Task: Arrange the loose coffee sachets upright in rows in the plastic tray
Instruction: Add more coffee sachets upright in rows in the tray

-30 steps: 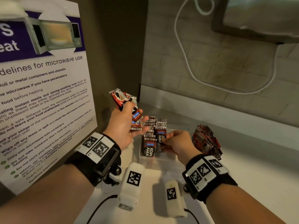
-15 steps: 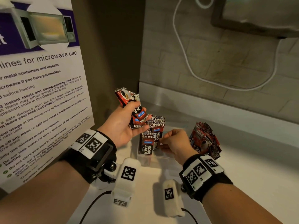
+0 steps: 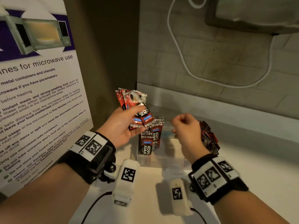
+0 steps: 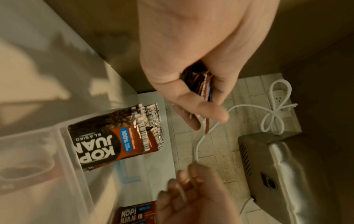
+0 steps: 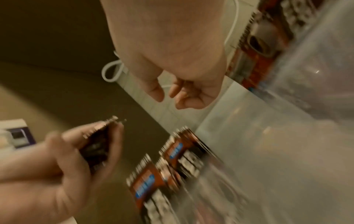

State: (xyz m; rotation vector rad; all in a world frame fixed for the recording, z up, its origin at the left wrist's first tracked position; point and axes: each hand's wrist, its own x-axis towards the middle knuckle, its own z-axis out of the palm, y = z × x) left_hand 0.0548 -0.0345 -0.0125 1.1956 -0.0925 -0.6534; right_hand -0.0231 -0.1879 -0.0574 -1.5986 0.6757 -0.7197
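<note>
Poster (image 3: pixel 40 94) reads "microwave use", left hand (image 3: pixel 123 125) grips fanned sachets (image 3: pixel 134 109), upright "KOPI JUAN" sachets (image 3: pixel 149 141) sit at 9 o'clock in tray (image 3: pixel 169 160), right hand (image 3: pixel 187 131) curled, empty, loose pile (image 3: pixel 208 138) at tray's 3 o'clock; "KLASIKO" legible only in left-wrist view.

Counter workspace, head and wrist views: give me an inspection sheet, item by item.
Surface: white counter, with the tray standing on it.
Job's things: clear plastic tray with red-and-black coffee sachets upright at its left end; loose heap of sachets to the tray's right.
Clutter: nothing seen.
Hands: left hand grips a fanned bunch of sachets above the tray; right hand is over the tray, fingers curled, holding nothing.
Cables: white cable loops across the wall above the counter; black wrist-camera leads run near the front edge.
Surroundings: microwave-use poster at left, grey tiled wall behind, metal appliance upper right.
</note>
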